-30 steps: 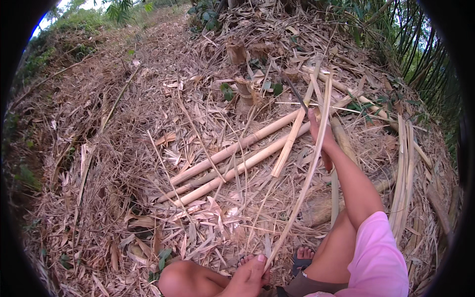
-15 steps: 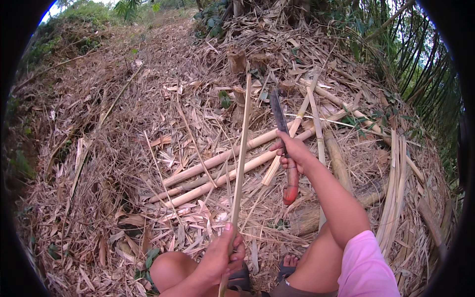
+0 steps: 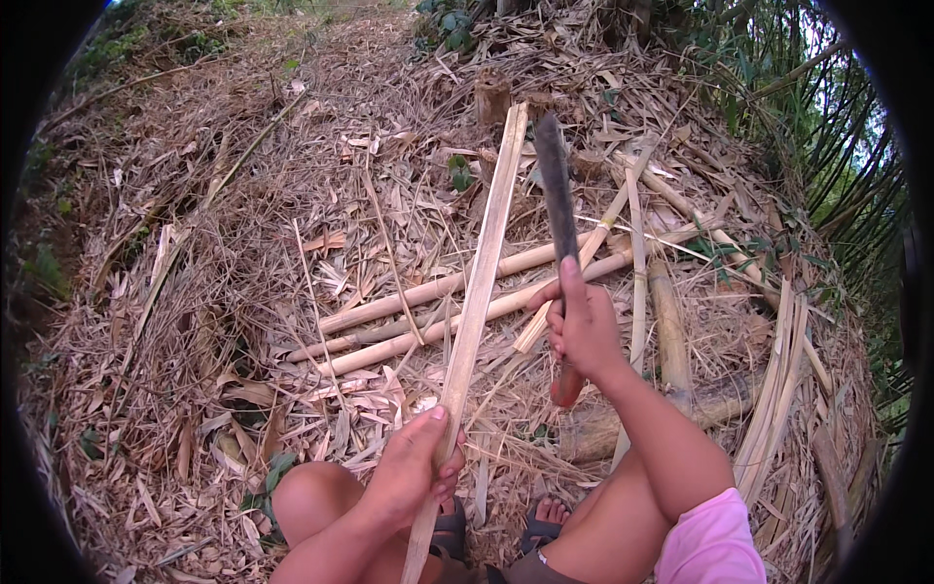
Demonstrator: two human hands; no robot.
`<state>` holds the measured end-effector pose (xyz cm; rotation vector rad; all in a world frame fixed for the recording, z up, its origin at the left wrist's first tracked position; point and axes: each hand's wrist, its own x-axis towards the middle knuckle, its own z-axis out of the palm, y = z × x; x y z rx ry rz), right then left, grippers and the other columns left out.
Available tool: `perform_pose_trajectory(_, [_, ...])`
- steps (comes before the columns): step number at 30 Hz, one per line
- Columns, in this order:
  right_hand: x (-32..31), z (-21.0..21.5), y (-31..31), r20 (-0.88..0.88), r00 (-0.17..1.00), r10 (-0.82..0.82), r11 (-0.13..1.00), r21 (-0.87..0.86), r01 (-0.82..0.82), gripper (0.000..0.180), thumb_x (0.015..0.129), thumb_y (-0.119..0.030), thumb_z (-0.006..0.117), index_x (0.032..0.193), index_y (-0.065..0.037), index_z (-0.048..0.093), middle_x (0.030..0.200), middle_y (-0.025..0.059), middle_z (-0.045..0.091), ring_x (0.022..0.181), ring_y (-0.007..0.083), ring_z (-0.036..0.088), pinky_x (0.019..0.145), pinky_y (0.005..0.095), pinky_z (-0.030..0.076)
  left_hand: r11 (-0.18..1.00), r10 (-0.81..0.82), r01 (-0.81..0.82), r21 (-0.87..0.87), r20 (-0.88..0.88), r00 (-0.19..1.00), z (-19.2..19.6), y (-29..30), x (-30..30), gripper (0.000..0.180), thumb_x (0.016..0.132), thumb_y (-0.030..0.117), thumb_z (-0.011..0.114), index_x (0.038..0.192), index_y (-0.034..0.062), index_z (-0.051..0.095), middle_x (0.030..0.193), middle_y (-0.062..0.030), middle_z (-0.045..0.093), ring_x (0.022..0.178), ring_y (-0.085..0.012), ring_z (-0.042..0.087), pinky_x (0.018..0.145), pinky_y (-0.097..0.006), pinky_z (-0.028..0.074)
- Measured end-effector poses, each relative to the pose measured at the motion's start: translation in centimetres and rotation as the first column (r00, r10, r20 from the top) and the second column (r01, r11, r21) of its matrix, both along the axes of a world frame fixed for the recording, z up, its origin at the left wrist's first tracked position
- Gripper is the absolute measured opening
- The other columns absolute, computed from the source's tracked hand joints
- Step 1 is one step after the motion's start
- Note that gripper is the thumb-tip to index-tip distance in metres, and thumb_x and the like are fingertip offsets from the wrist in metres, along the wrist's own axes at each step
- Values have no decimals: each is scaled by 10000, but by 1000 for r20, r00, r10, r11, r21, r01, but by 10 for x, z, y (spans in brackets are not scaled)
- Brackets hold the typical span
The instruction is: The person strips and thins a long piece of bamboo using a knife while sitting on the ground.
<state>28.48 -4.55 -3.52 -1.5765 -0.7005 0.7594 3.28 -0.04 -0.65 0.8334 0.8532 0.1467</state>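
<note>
My left hand (image 3: 416, 460) is closed round the lower part of a long split bamboo strip (image 3: 484, 263), which slants up and away with its pale inner face showing. In my right hand (image 3: 584, 326) is a machete (image 3: 556, 185), its dark blade pointing up and away, just right of the strip's far end and apart from it. The red end of its handle sticks out below my fist. Beyond my hands, several bamboo poles (image 3: 428, 289) lie across one another on the leaf litter.
Cut stumps (image 3: 491, 95) stand beyond the strip's tip. Long split strips (image 3: 773, 389) lie at the right, near a thick bamboo log (image 3: 725, 384). Dry leaves cover the slope, and bamboo stems (image 3: 846, 165) rise at the far right. My knees and sandalled feet are close below.
The strip has turned so its wide pale face shows, and my left hand has shifted slightly up and left. The machete has risen a little, its blade standing more upright.
</note>
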Motion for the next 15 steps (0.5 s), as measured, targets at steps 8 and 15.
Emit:
perform_pose_trajectory(8, [-51,1,-7,828,523,202,961,-63,-271,638,866,-660,527,630,-71,588,546,79,539,510,238,605,489,360,385,997,63,-62,46,-3,998,-1,-3,0,296,1045,337,388,966,76,504,614,-20,429,456,-100,359,442,-251,339])
perform_pose_trajectory(15, [-63,-7,-10,964,250,86,969,-23,-247,707,679,-836,555,573,-136,555,537,3,531,455,192,577,737,528,337,991,84,-70,114,-122,989,3,-11,-1,233,1028,299,422,946,87,472,653,-6,397,468,-90,331,423,-258,279])
